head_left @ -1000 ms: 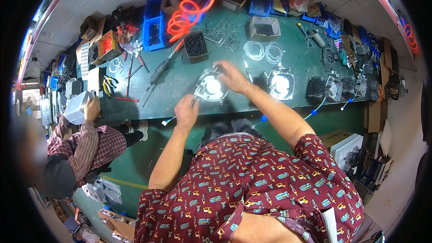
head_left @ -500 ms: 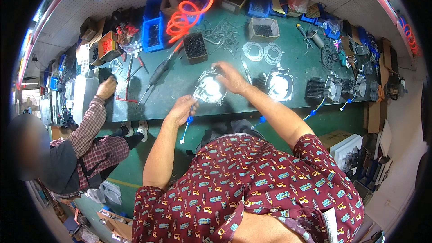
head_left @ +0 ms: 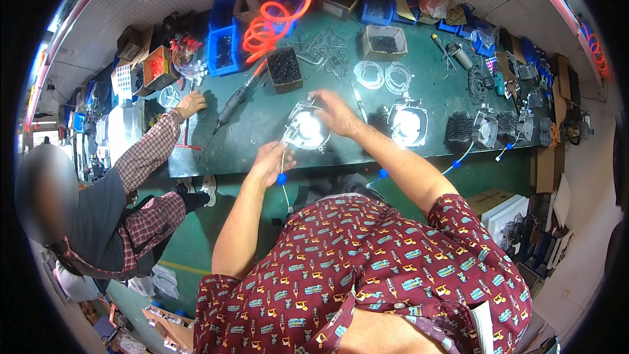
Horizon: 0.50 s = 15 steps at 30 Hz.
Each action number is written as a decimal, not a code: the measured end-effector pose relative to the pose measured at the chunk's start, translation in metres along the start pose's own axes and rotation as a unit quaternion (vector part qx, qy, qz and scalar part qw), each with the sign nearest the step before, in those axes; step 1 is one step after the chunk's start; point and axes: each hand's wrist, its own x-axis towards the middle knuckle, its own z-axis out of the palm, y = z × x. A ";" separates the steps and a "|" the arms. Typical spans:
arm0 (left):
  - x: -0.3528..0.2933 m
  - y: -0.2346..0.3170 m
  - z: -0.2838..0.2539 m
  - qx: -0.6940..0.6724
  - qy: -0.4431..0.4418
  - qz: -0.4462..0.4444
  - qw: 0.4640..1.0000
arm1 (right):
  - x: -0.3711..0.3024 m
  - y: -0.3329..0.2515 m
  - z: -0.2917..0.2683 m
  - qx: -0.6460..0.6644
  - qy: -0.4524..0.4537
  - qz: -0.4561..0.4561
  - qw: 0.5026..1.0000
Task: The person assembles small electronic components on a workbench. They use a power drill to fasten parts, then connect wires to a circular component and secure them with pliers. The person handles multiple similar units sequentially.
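A silvery metal motor housing [head_left: 305, 130], bright with glare at its centre, sits near the front edge of the green bench. My right hand [head_left: 337, 113] holds its upper right rim, fingers curled over the top. At its lower left corner my left hand [head_left: 266, 162] is closed, fingertips pinching a thin pale wire. A blue round piece [head_left: 282, 179] sits on that wire, which hangs past the bench edge. A similar housing [head_left: 407, 124] with dark fins beside it lies to the right.
An electric screwdriver [head_left: 232, 106] on an orange coiled hose [head_left: 261, 36] lies left of the housing. Behind stand a box of black screws [head_left: 284, 69] and a blue bin [head_left: 223, 51]. More housings [head_left: 485, 128] line the right. A co-worker's hand [head_left: 191, 103] rests at the left.
My left hand has shifted slightly, and the wire with its blue piece now hangs lower and further right. The co-worker's hand has moved right and away along the bench. My right hand stays put.
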 end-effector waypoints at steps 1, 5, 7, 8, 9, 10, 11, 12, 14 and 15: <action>0.001 0.002 -0.003 -0.002 -0.015 -0.007 1.000 | 0.000 0.000 0.000 0.006 -0.002 0.002 1.000; 0.032 -0.037 -0.031 0.335 0.078 0.267 0.900 | 0.002 0.000 0.003 0.018 -0.012 0.005 1.000; 0.013 -0.027 -0.002 0.508 0.159 0.402 0.745 | 0.000 0.003 -0.001 0.016 -0.007 0.011 1.000; 0.002 -0.023 0.009 0.579 0.199 0.458 0.644 | -0.001 0.002 -0.001 0.017 -0.007 0.012 1.000; 0.002 -0.024 0.008 0.557 0.195 0.426 0.686 | -0.001 0.000 -0.001 0.016 -0.008 0.019 1.000; 0.006 -0.027 0.004 0.417 0.170 0.352 0.820 | -0.002 -0.001 0.000 0.016 -0.010 0.025 1.000; 0.010 -0.029 -0.001 0.260 0.137 0.263 0.919 | -0.002 -0.002 0.000 0.015 -0.011 0.032 0.999; 0.009 -0.027 -0.001 0.091 0.097 0.161 0.978 | -0.001 -0.002 0.000 0.022 -0.013 0.030 0.999; 0.007 -0.019 -0.004 0.024 0.055 0.072 0.996 | 0.001 -0.003 0.000 0.037 -0.018 0.027 0.999; 0.007 -0.015 -0.004 0.010 0.029 0.034 0.999 | 0.001 -0.001 0.000 0.032 -0.012 0.020 0.999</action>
